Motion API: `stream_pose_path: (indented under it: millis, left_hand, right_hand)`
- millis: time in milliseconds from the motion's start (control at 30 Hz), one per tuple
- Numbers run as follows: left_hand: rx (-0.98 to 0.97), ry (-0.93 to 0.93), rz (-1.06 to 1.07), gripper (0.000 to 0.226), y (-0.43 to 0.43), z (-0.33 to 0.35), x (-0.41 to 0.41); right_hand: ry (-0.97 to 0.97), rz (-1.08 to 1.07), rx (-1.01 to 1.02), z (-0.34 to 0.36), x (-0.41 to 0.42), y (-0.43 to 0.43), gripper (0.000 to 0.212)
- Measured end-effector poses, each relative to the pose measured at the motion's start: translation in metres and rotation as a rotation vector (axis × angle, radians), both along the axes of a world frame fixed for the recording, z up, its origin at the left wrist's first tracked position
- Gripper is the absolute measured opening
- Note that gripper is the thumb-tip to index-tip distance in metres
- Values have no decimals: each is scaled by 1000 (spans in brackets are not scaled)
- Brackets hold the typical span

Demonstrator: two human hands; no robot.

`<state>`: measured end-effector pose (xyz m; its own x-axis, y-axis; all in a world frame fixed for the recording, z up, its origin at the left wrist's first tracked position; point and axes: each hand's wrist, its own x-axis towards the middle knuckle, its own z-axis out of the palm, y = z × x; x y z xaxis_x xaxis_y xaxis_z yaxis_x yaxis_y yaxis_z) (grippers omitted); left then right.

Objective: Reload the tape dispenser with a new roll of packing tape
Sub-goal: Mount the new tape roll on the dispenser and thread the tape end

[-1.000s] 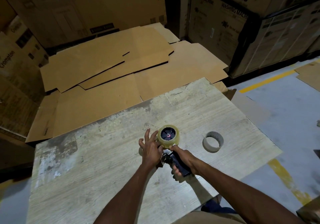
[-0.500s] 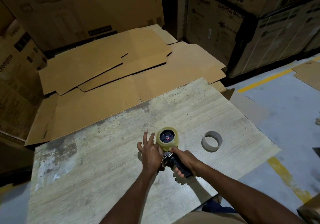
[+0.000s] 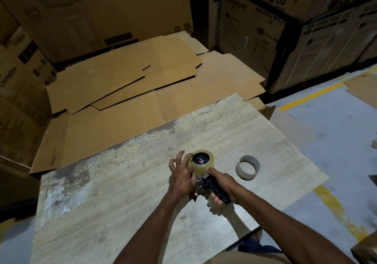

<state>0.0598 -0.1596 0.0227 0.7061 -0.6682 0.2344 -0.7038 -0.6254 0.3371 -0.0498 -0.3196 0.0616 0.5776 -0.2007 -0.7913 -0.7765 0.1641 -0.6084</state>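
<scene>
My right hand (image 3: 221, 184) is clamped on the tape dispenser (image 3: 206, 185) handle, steadying it on the table (image 3: 126, 192) so the spindle faces up. The new roll of tape (image 3: 201, 162) sits on that spindle, at the dispenser's far end just beyond my right grip. My left hand (image 3: 181, 177) rests loosely against the roll's left side, fingers spread, probably seating it. An empty cardboard core (image 3: 247, 167) lies right of the dispenser, apart

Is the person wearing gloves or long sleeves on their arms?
No. Both the left hand and the right hand are bare, with no gloves. Both forearms are uncovered as far as the picture shows: no sleeves. No watch, rings or bracelets show.
</scene>
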Motion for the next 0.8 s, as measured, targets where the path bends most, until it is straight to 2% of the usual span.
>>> stream_pose_path:
  millis: [200, 300, 500, 700, 800]
  left_hand:
    - [35, -38, -243, 13, -1, 24, 9]
    - [12, -51, -342, 12, -1, 39, 8]
    - [-120, 117, -182, 16, 22, 52, 12]
    - [-135, 191, -163, 12, 32, 77, 14]
    - [-155, 284, -160, 12, 42, 94, 16]
  right_hand:
    - [3, 52, 101, 15, 0, -12, 71]
    - [-7, -1, 147, 22, 1, -14, 67]
    - [-10, -34, 158, 34, 1, -41, 67]
    - [-12, -17, 207, 38, 5, -43, 60]
    - [-9, 26, 218, 39, 7, -40, 59]
